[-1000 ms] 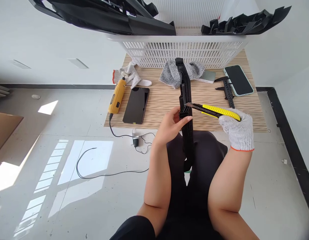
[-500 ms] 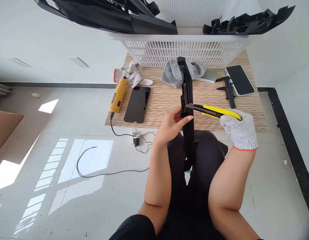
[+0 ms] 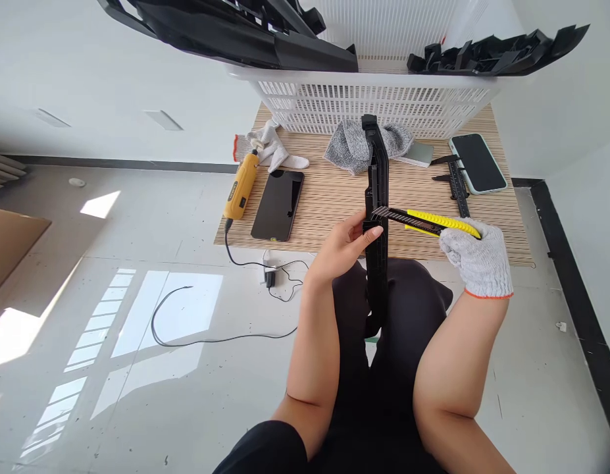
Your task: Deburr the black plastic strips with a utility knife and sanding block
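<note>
My bare left hand [image 3: 347,242] grips a long black plastic part [image 3: 378,178] near its middle, thumb across its face. The part runs from my lap up over the table, its lower end between my thighs. In my gloved right hand [image 3: 475,253] is a yellow and black utility knife [image 3: 433,222], fingers wrapped round its handle. Its blade points left and lies over the black part just above my left thumb; whether it touches or hovers I cannot tell. The glove is white knit with an orange cuff edge.
On the wood-striped table [image 3: 334,204] are a yellow rotary tool [image 3: 241,186], a dark tablet [image 3: 278,205], a white glove [image 3: 275,148], a grey cloth [image 3: 349,146], a caliper [image 3: 457,184] and a phone [image 3: 478,163]. Behind stands a white basket [image 3: 374,105] with black parts [image 3: 492,56].
The whole view has shifted slightly, so the scene sits a little further right and lower. Both hands keep their grips, and the knife stays at the same spot on the black part.
</note>
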`<state>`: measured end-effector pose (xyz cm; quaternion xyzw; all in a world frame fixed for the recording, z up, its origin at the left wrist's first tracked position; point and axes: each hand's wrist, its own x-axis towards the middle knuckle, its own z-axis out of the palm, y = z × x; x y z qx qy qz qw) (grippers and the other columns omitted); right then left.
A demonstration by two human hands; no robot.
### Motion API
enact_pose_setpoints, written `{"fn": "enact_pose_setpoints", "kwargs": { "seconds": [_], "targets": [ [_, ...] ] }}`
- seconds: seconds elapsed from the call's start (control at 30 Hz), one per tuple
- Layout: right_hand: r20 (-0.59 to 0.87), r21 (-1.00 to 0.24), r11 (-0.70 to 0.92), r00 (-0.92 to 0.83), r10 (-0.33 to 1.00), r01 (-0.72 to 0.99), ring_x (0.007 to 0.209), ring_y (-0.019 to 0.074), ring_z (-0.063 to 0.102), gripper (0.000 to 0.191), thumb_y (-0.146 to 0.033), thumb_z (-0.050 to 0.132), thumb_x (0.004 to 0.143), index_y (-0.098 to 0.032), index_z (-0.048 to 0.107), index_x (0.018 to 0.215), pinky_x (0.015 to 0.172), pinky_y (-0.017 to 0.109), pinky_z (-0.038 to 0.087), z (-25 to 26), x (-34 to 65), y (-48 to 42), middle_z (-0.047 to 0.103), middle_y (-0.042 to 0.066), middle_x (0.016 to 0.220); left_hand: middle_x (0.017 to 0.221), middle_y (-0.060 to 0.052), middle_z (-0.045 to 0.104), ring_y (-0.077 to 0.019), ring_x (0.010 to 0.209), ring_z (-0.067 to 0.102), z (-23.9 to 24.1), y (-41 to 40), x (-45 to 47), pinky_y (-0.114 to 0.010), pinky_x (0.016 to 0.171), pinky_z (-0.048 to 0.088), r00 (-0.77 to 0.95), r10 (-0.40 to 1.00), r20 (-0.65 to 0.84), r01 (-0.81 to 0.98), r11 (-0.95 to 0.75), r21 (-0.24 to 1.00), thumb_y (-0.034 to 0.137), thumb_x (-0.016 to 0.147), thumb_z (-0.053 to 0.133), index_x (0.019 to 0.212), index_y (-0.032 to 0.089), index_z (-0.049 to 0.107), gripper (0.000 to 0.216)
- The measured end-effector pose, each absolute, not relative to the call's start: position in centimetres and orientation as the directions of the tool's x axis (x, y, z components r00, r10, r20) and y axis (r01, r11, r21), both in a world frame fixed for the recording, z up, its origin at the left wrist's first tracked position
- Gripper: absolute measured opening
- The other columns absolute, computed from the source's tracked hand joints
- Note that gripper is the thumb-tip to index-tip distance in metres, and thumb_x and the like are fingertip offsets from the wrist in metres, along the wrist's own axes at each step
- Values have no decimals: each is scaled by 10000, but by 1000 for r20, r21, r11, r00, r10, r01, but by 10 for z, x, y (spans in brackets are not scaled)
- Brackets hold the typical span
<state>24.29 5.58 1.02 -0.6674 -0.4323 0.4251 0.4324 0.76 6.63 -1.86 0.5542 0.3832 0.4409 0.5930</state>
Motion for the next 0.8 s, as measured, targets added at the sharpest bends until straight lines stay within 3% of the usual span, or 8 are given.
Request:
{"fn": "enact_pose_setpoints", "kwargs": {
  "seconds": [0.2,0.67,0.8],
  "targets": [
    [-175,-950,-230,250,952,210,424,77,386,236,-207,720,682,-185,539,531,387,238,266,10,242,56,442,-35,451,1022,-54,708,-219,967,655,-18,66,8,-359,896,542,316,947,58,-88,-31,996,513,916,608,1196,200,680,426],
    [-205,-937,-252,202,958,243,438,82,394,231,-225,728,705,-181,559,554,410,244,313,9,246,56,429,-39,458,1046,-43,710,-207,990,657,-17,64,6,-325,910,516,308,950,56,-76,-34,997,505,916,610,1194,208,681,413],
    [-306,-916,-326,119,945,234,436,74,383,242,-267,703,756,-177,554,588,389,223,272,16,246,59,501,-7,492,1056,-41,713,-207,1013,647,-18,65,6,-308,899,511,296,953,57,-71,-38,997,498,912,619,1169,209,689,394]
  ]
}}
